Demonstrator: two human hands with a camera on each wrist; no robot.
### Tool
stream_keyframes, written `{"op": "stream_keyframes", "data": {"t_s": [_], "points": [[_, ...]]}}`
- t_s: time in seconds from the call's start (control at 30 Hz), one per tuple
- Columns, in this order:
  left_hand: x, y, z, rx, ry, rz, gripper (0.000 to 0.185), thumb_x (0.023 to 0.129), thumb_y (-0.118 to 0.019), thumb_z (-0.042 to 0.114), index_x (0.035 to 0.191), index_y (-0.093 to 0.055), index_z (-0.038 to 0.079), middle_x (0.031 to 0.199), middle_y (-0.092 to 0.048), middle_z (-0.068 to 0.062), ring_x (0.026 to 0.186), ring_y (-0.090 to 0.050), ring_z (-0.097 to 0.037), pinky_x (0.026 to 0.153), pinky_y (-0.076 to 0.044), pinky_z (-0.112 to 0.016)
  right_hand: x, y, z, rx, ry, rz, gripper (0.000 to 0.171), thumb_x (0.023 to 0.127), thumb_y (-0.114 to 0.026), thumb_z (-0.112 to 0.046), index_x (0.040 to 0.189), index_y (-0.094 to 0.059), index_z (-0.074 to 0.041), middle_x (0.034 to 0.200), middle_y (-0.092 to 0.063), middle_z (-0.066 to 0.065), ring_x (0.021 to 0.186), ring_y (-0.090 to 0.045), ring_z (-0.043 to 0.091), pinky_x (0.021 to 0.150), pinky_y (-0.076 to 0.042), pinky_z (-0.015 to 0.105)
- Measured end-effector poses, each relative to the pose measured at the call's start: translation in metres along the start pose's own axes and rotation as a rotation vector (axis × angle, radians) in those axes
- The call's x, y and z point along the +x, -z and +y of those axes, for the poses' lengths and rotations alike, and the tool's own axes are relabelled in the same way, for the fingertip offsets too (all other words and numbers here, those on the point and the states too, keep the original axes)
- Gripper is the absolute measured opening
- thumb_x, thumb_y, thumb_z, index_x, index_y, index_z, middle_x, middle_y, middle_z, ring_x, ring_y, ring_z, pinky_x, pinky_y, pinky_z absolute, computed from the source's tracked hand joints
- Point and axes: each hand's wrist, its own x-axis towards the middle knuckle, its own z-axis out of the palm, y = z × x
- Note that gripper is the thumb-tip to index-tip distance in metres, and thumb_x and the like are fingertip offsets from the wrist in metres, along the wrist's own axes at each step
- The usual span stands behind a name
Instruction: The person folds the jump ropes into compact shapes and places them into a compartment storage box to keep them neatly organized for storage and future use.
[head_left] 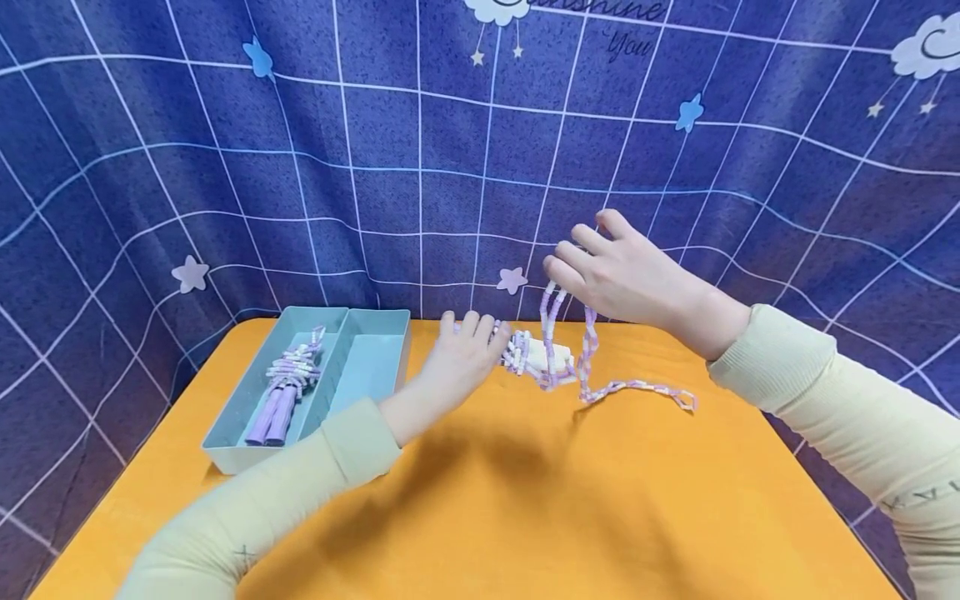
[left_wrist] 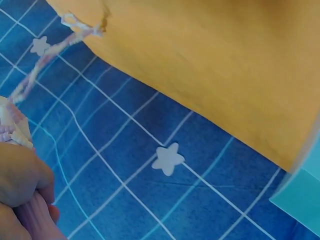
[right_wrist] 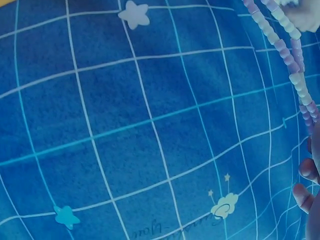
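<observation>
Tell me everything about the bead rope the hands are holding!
The bead rope is a string of short purple, pink and white beads, plastic by the look. Its bunched end lies on the orange table under the left hand. The right hand lifts two strands up, and one loop trails along the table to the right.

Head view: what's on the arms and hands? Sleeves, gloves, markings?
Both arms wear long pale yellow-green ribbed knit sleeves, each ending in a snug cuff at the wrist. The left sleeve has a small dark mark near the elbow; the right sleeve has dark lettering near the frame edge, too small to read. The left hand and right hand are bare: no gloves, rings or watch visible.
</observation>
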Motion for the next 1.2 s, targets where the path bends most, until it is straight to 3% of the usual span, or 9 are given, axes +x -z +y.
{"op": "stream_keyframes", "data": {"t_s": [0.2, 0.33, 0.5, 0.73, 1.0, 1.2], "points": [[0.006, 0.005, 0.014, 0.003, -0.068, 0.047, 0.031, 0.097, -0.029, 0.014, 0.110, -0.058, 0.013, 0.087, -0.053, -0.005, 0.079, -0.048, -0.023, 0.067, -0.039, -0.039, 0.007, 0.000, 0.007, -0.035, -0.014, -0.012, 0.025, 0.098, -0.025, -0.003, 0.092, -0.050, -0.003, 0.074, -0.047, 0.007, 0.070, -0.043, 0.027, 0.074, -0.038, 0.045], [0.011, 0.011, 0.021, 0.001, -0.105, 0.125, 0.037, 0.099, -0.024, 0.015, 0.107, -0.061, 0.013, 0.088, -0.057, -0.003, 0.075, -0.047, -0.021, 0.065, -0.037, -0.038, 0.010, -0.005, 0.008, -0.036, -0.024, -0.007, 0.024, 0.097, -0.028, -0.005, 0.092, -0.051, -0.004, 0.072, -0.047, 0.007, 0.070, -0.043, 0.027, 0.073, -0.037, 0.044], [0.020, 0.019, 0.029, 0.010, -0.134, 0.215, 0.037, 0.098, -0.027, 0.015, 0.097, -0.064, 0.015, 0.087, -0.061, -0.001, 0.072, -0.048, -0.019, 0.062, -0.035, -0.036, 0.012, -0.014, 0.005, -0.052, -0.039, -0.061, 0.026, 0.097, -0.026, -0.007, 0.090, -0.051, -0.004, 0.068, -0.045, 0.006, 0.069, -0.043, 0.026, 0.072, -0.036, 0.043], [0.022, 0.029, 0.040, -0.001, -0.173, 0.164, 0.029, 0.097, -0.036, 0.026, 0.095, -0.062, 0.013, 0.087, -0.058, -0.002, 0.076, -0.049, -0.019, 0.067, -0.040, -0.037, 0.010, -0.025, 0.009, -0.071, -0.071, -0.193, 0.026, 0.098, -0.026, -0.009, 0.089, -0.050, -0.003, 0.070, -0.047, 0.007, 0.073, -0.045, 0.027, 0.073, -0.037, 0.043], [0.018, 0.036, 0.036, -0.070, -0.136, 0.164, 0.017, 0.096, -0.031, 0.013, 0.105, -0.046, 0.009, 0.088, -0.050, -0.003, 0.076, -0.047, -0.021, 0.067, -0.038, -0.037, -0.013, -0.041, 0.022, -0.052, -0.138, -0.279, 0.013, 0.094, -0.040, -0.008, 0.085, -0.047, -0.004, 0.072, -0.051, 0.009, 0.075, -0.050, 0.030, 0.073, -0.039, 0.046], [0.019, 0.042, 0.030, -0.094, -0.114, 0.189, 0.019, 0.093, -0.031, 0.006, 0.107, -0.043, 0.008, 0.087, -0.049, -0.003, 0.077, -0.046, -0.021, 0.071, -0.039, -0.038, -0.034, -0.055, 0.020, -0.041, -0.173, -0.320, 0.012, 0.094, -0.041, -0.008, 0.083, -0.046, -0.004, 0.071, -0.048, 0.007, 0.071, -0.048, 0.029, 0.071, -0.036, 0.044]]}}
